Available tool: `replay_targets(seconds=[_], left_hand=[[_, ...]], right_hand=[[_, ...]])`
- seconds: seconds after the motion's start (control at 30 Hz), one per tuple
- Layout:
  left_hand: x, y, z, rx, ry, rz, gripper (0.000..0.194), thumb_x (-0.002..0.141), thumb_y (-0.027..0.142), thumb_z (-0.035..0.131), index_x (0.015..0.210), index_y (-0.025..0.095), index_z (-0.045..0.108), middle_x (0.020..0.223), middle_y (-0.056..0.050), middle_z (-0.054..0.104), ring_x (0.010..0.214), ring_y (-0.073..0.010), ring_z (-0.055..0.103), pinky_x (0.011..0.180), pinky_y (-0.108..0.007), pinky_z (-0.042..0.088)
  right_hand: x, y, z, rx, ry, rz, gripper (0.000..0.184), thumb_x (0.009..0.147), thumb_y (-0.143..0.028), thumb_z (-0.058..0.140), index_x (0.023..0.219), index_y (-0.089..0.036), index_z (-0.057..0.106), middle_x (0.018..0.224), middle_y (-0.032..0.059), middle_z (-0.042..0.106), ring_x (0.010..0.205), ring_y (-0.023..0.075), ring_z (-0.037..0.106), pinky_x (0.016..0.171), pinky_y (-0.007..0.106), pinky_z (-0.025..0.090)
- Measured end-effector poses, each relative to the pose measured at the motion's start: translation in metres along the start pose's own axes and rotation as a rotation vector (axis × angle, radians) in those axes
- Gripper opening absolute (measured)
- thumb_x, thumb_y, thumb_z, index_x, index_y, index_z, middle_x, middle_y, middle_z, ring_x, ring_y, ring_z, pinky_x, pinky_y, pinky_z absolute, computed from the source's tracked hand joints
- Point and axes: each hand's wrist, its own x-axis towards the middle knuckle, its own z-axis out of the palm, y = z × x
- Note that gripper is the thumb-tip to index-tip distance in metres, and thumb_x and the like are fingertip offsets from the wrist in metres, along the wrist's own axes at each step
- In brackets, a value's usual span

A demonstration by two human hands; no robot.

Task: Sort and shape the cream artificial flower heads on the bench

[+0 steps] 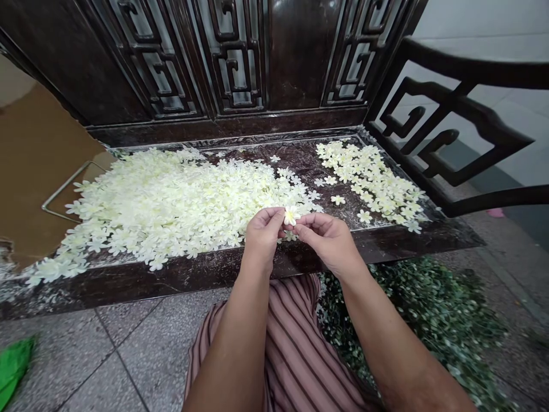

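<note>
One white flower (291, 216) with a pale yellow centre is held up between my two hands, over the front edge of the dark wooden bench (171, 280). My left hand (263, 232) pinches it from the left with thumb and fingers. From the right, my right hand (328, 237) closes thumb and fingertips on its petals. Behind my left hand spreads a large heap of similar flowers (180, 200). A smaller group of flowers (377, 180) lies on the bench's right side, with a few single ones between.
A brown cardboard piece (47, 166) with a bent metal wire (64, 189) stands at left. The bench has a carved back (240, 57) and an armrest (463, 126) on the right. Green artificial foliage (429, 320) lies on the floor at right, a bright green item (15, 366) at lower left.
</note>
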Motion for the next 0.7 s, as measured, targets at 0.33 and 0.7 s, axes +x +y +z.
replay_targets(seconds=[0.33, 0.7], left_hand=[[-0.0016, 0.0008, 0.0001, 0.014, -0.019, -0.043, 0.013, 0.066, 0.023, 0.066, 0.070, 0.014, 0.057, 0.047, 0.004, 0.054, 0.046, -0.0063, 0.053, 0.048, -0.017, 0.036], [-0.0006, 0.0000, 0.0004, 0.003, -0.017, -0.040, 0.018, 0.061, 0.026, 0.070, 0.066, 0.014, 0.056, 0.045, 0.006, 0.051, 0.042, -0.0048, 0.049, 0.046, -0.017, 0.034]], right_hand=[[-0.0003, -0.0021, 0.0010, 0.063, 0.023, 0.019, 0.012, 0.057, -0.024, 0.070, 0.065, -0.017, 0.065, 0.060, -0.0007, 0.065, 0.057, 0.0112, 0.058, 0.059, 0.026, 0.046], [-0.0005, -0.0061, 0.0042, 0.086, 0.034, 0.034, 0.008, 0.056, -0.021, 0.070, 0.062, -0.018, 0.064, 0.059, -0.0009, 0.065, 0.058, 0.0124, 0.059, 0.061, 0.028, 0.048]])
